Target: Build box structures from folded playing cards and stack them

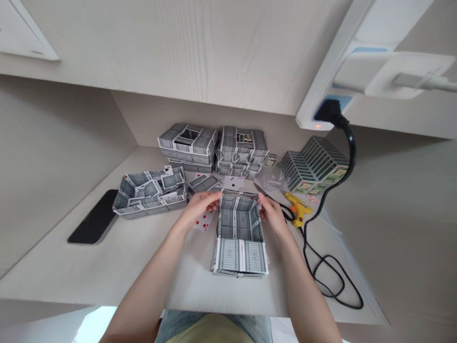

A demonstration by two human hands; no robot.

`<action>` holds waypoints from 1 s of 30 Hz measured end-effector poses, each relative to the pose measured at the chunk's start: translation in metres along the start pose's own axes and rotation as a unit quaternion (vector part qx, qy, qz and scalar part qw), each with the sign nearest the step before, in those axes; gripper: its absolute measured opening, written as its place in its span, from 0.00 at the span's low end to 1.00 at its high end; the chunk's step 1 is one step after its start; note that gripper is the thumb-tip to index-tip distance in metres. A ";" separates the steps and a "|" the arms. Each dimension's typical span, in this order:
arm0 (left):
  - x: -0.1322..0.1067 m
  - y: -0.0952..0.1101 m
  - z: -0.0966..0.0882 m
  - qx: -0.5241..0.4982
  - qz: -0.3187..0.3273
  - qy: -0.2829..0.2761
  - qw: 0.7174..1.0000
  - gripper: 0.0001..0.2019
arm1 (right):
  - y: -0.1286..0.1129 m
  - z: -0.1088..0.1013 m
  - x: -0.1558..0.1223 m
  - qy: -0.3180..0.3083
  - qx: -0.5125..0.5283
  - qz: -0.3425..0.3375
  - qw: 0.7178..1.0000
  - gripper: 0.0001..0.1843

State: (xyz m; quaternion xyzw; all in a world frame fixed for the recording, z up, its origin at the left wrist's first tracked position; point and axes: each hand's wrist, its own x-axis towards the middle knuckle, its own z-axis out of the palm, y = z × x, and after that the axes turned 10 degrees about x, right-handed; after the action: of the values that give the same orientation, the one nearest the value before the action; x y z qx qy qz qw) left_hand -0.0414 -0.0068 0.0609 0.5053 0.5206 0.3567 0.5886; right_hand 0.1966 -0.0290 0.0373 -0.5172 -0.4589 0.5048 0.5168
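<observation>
1. Head view: the left hand and right hand are working apart, each pinching a far corner of the playing-card box at the centre of the frame.
2. The box is sitting on the worktop just in front of the person. Its side and back walls are standing, while its near panel is lying flat towards the lower edge.
3. Judging by that, this box is looking partly assembled, with the near side not yet raised.
4. Finished card boxes are sitting stacked in two piles at upper centre, so much of the batch appears done.
5. A card tray at the left is holding loose cards, and rows of card packs are waiting at the right, suggesting material remains.
6. A yellow glue gun is lying just right of the right hand.
</observation>
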 end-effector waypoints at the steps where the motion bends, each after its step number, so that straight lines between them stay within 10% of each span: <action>1: 0.000 -0.001 0.000 -0.002 -0.003 -0.005 1.000 0.15 | -0.003 0.001 -0.001 0.003 0.008 0.009 1.000 0.26; 30: 0.016 -0.020 -0.027 0.104 0.101 -0.060 0.988 0.28 | -0.005 0.001 -0.003 -0.063 0.084 0.009 0.994 0.29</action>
State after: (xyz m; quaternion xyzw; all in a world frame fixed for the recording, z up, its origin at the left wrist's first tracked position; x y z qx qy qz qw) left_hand -0.0664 0.0094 0.0393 0.6343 0.4653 0.3270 0.5238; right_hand 0.1954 -0.0319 0.0426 -0.4435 -0.4416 0.5777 0.5240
